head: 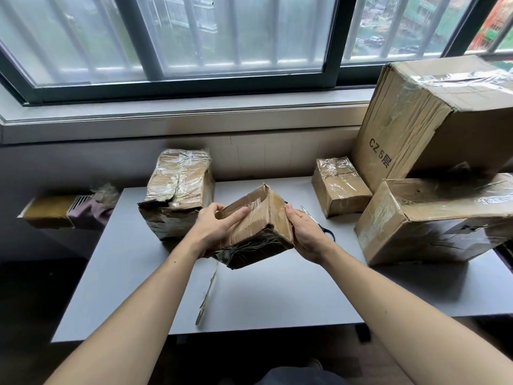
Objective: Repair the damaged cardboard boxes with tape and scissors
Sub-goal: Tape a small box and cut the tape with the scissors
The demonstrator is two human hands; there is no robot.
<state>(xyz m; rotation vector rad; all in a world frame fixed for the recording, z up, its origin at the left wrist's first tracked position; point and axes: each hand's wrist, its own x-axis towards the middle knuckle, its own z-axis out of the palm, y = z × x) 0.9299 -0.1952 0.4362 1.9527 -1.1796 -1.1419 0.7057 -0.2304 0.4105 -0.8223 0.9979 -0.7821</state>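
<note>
Item one, nearest you: a torn cardboard strip point(206, 293) that seems to hang from the held box down to the grey tabletop point(277, 295) near its front edge. Item two: your left hand point(215, 227), fingers curled over the near-left face of a small battered box point(258, 226), thumb on its upper edge. Item three: your right hand point(304, 232), wrapped round the right end of that same box, fingertips on its side. The box is held tilted above the middle of the tabletop, clear of the surface, creased tape across its top and frayed, darkened board along its lower edge. Item four: scissors point(322, 227) with dark handles, lying on the tabletop just behind your right hand and partly hidden by it. Item five: a crushed, heavily taped box point(177, 190) standing left of centre, its lower front torn. Item six: a medium box point(435, 218) at the right edge, clear tape over its corners, its front face split. Item seven: a small taped box point(340, 186) behind it, towards the wall. Item eight: a large box point(433, 115) printed "CZ 5", resting tilted on the medium box, with tape across its top. Furthest back: a window sill point(194, 115) and a barred window point(177, 37).
</note>
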